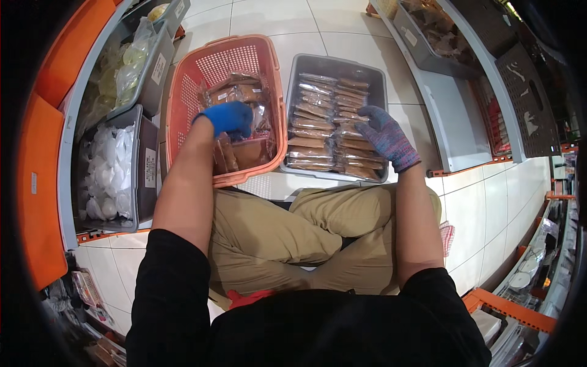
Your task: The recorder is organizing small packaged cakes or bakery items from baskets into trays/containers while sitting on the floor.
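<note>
My left hand [228,119], in a blue glove, reaches into a coral plastic basket [179,114] with perforated walls. Its fingers point down among clear-wrapped brown packets [250,155], and what they may hold is hidden. To the right of the basket stands a grey plastic tub [338,64] with two columns of flat, brown-filled plastic packets [313,124] leaning on edge. Over that tub's right side is my right hand [387,137] in a multicoloured knit glove. Its fingers are apart at the ends of the right column's packets, with nothing visibly gripped.
At left, a shelf holds a grey bin [137,165] of white knotted bags [110,169] and another bin [151,87] of yellowish bags. A grey metal shelf [454,119] stands at right, with a bin of brown bags [440,32] above. My crossed legs [293,229] are close behind both containers.
</note>
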{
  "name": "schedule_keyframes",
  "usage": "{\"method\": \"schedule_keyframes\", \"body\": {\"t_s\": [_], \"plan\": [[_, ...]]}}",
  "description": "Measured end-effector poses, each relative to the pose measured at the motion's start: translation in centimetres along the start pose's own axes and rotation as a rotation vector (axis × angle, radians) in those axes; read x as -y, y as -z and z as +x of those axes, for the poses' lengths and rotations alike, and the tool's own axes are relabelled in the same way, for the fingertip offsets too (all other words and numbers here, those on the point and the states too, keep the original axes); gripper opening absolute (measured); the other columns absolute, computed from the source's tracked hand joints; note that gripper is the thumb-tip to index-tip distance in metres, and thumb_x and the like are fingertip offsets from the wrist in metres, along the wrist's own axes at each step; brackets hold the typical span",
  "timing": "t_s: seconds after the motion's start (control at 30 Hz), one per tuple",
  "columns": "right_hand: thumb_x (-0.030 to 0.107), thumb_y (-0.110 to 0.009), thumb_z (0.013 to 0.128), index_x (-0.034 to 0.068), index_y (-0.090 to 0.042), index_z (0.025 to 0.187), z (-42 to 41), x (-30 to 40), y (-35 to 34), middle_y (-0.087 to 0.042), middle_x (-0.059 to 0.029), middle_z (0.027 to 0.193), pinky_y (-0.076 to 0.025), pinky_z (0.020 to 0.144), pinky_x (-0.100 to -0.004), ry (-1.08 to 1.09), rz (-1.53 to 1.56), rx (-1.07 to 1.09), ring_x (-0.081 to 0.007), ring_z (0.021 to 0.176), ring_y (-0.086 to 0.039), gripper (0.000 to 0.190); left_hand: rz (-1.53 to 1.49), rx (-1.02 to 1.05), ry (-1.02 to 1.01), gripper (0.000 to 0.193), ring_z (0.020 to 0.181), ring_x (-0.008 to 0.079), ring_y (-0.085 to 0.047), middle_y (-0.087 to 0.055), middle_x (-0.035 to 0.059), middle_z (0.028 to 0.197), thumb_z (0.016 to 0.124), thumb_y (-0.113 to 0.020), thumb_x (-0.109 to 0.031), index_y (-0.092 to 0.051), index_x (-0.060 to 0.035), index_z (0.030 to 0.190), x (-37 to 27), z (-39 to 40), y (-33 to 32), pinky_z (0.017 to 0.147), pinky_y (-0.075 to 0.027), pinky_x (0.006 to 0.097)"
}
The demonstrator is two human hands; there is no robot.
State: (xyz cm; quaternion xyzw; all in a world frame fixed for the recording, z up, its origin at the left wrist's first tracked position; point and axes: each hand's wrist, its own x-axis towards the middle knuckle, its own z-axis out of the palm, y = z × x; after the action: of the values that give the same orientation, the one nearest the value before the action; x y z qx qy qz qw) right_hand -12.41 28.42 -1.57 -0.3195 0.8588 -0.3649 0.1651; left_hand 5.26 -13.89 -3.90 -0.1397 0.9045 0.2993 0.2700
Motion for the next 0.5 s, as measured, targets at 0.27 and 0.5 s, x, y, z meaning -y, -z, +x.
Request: {"method": "schedule_keyframes", "body": {"t_s": [0.27, 0.5], "plan": [[0.035, -0.077, 0.1, 0.007, -0.071, 0.134, -0.4, 0.7, -0.1, -0.075, -0.0113, 0.127, -0.058, 0.1, -0.0381, 0.019, 0.061, 0.004, -0.026, 0.106, -0.071, 0.045, 0.077, 0.101, -0.024, 0.072, 0.101, 0.027, -0.074, -0.08, 0.0104, 0.12, 0.081, -0.084, -0.035, -0.069, -0.0073, 0.146, -0.4, 0.1, -2.0, 0.097, -0.06, 0.0416], [0.025, -0.078, 0.101, 0.003, -0.068, 0.14, -0.7, 1.5, 0.1, -0.072, -0.0103, 0.135, -0.053, 0.111, -0.0359, -0.107, 0.066, 0.087, -0.0225, 0.121, -0.067, 0.046, 0.332, 0.39, 0.091, 0.078, 0.111, 0.0288, -0.075, -0.079, 0.0097, 0.129, 0.078, -0.087, -0.038, -0.067, -0.0086, 0.148, -5.0, 0.3, -2.6, 0.102, -0.06, 0.0447]]}}
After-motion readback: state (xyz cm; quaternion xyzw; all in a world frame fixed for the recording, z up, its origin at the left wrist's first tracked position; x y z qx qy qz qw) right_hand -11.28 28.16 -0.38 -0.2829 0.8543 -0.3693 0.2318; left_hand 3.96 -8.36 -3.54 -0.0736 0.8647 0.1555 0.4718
